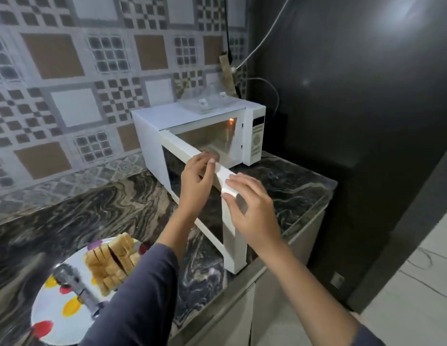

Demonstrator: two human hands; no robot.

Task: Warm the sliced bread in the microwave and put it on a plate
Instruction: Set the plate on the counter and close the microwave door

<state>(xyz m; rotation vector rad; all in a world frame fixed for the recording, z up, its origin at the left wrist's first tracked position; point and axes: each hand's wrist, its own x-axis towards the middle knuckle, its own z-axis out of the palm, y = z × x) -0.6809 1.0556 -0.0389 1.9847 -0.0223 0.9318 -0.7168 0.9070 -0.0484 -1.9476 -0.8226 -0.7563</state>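
Right hand (252, 208): fingers loosely spread, tips resting on the top corner of the free edge of the microwave door (225, 203); nothing pinched
Left hand (196, 181): fingers curled together over the door's top edge, thumb on the near face, further in toward the hinge
Door: swung wide toward the person, hinged at the left, cavity lit and open to view
Microwave (192, 136): against the tiled wall on the marble counter (92, 208), ahead of both hands
Sliced bread (112, 263): down and to the left of the hands, behind the left forearm, on the spotted plate (55, 318) (a metal utensil, blurred, lies beside it)
Bread's long axis: loaf runs from near-left to far-right, roughly pointing at the cavity
Nearer hand: the left, by my reckoning, so it would likely reach for the bread
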